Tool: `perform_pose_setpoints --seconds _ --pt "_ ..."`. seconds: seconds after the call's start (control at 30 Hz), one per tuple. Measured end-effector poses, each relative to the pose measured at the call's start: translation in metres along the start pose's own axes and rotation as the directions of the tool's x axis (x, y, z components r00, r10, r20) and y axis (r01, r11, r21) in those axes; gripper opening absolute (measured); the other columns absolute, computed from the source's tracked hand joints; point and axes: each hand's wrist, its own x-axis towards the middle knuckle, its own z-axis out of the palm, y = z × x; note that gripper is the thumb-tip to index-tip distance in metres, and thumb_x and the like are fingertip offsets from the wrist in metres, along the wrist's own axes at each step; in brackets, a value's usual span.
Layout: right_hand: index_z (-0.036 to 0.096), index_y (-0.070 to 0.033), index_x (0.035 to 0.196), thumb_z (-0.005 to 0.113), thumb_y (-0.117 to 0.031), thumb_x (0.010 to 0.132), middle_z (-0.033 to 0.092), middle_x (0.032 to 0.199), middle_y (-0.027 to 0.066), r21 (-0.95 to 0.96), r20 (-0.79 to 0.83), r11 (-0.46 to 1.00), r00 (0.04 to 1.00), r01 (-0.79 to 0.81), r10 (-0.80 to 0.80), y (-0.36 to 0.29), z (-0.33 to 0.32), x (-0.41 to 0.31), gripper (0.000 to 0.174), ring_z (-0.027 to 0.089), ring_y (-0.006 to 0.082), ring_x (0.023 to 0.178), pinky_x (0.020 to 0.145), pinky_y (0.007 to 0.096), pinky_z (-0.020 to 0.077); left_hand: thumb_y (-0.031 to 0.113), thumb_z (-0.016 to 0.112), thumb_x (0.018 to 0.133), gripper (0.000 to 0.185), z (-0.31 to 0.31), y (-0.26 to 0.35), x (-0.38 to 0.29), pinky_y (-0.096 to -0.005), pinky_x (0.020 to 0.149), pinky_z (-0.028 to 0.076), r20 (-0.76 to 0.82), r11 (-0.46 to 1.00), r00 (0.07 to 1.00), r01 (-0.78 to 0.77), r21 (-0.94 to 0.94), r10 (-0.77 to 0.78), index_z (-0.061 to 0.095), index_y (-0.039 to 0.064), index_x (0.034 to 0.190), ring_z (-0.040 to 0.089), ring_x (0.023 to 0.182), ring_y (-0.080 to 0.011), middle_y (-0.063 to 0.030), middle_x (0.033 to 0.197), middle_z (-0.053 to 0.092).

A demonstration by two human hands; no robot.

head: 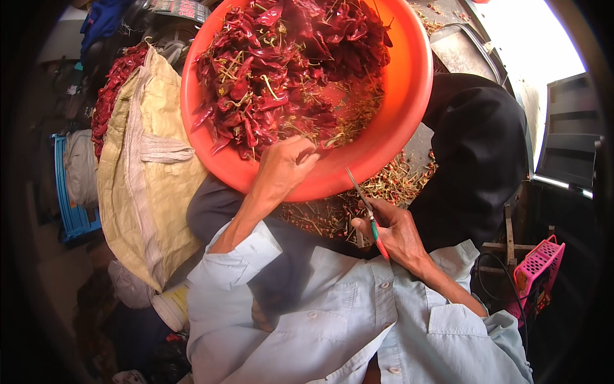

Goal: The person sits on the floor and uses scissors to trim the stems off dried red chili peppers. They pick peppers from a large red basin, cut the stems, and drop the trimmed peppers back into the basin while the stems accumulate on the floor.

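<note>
An orange-red plastic basin [405, 91] full of dried red chili peppers [268, 62] sits tilted over my knees. My left hand [288, 161] is over the basin's near rim with its fingers curled together; whether a chili or stem is between them cannot be told. My right hand [391, 230] holds a pair of scissors [371, 218] with red and green handles, its narrow blades pointing up towards the rim. Loose stems and seeds [355, 115] lie on the basin's floor at the right. Below the basin, cut stems [395, 180] are heaped between my legs.
A yellow woven sack [160, 105] leans against the basin's left side, with more red chilies [115, 86] behind it. Farther left is a blue crate [72, 192]. A metal tray [465, 53] lies at the upper right. A pink plastic basket [537, 273] stands at the lower right.
</note>
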Motion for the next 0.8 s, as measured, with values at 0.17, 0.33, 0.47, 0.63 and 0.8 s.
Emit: perform_pose_setpoints --seconds 0.17,0.33,0.47,0.63,0.8 --pt "0.070 0.001 0.125 0.081 -0.025 0.092 0.060 0.074 0.0090 -0.231 -0.060 0.959 0.981 0.164 -0.183 -0.002 0.003 -0.001 0.044 0.053 0.0140 0.067 0.063 0.0342 0.0456 0.011 0.074 0.087 0.017 -0.016 0.035 -0.027 -0.0394 0.061 0.048 0.092 0.953 0.982 0.183 -0.243 -0.165 0.063 -0.001 0.088 0.059 0.063 -0.0280 -0.0138 0.074 0.060" --pt "0.070 0.002 0.129 0.085 -0.017 0.089 0.060 0.073 0.0055 -0.317 -0.099 0.887 0.918 0.337 -0.384 0.010 0.006 0.001 0.046 0.049 0.0085 0.062 0.057 0.0304 0.0438 0.008 0.071 0.086 0.012 -0.028 0.060 -0.037 -0.0380 0.060 0.047 0.016 0.999 1.000 0.023 -0.032 -0.022 0.062 -0.001 0.086 0.060 0.062 -0.0278 -0.0137 0.074 0.060" --pt "0.070 0.001 0.130 0.087 -0.015 0.087 0.063 0.076 0.0065 -0.318 -0.105 0.882 0.912 0.347 -0.397 0.009 0.007 -0.003 0.048 0.052 0.0088 0.061 0.058 0.0300 0.0467 0.008 0.069 0.086 0.010 -0.028 0.070 -0.044 -0.0422 0.059 0.047 0.030 0.996 0.997 -0.075 0.046 0.073 0.062 0.001 0.086 0.060 0.064 -0.0313 -0.0139 0.074 0.059" --pt "0.070 0.000 0.131 0.088 -0.016 0.087 0.066 0.078 0.0047 -0.352 -0.126 0.843 0.872 0.407 -0.473 0.018 0.005 -0.001 0.050 0.053 0.0076 0.061 0.057 0.0272 0.0457 0.008 0.069 0.085 0.010 -0.030 0.075 -0.048 -0.0467 0.061 0.048 0.058 0.984 0.988 -0.151 0.093 0.146 0.061 0.002 0.084 0.063 0.067 -0.0380 -0.0151 0.076 0.060" --pt "0.071 0.002 0.126 0.081 -0.018 0.091 0.068 0.077 0.0049 -0.044 0.059 0.992 0.991 0.122 -0.120 -0.002 -0.003 -0.007 0.041 0.057 0.0087 0.065 0.061 0.0292 0.0477 0.007 0.069 0.082 0.009 -0.030 0.073 -0.053 -0.0466 0.061 0.048 0.045 0.972 0.979 -0.203 0.122 0.199 0.061 0.001 0.084 0.062 0.067 -0.0384 -0.0156 0.075 0.059"
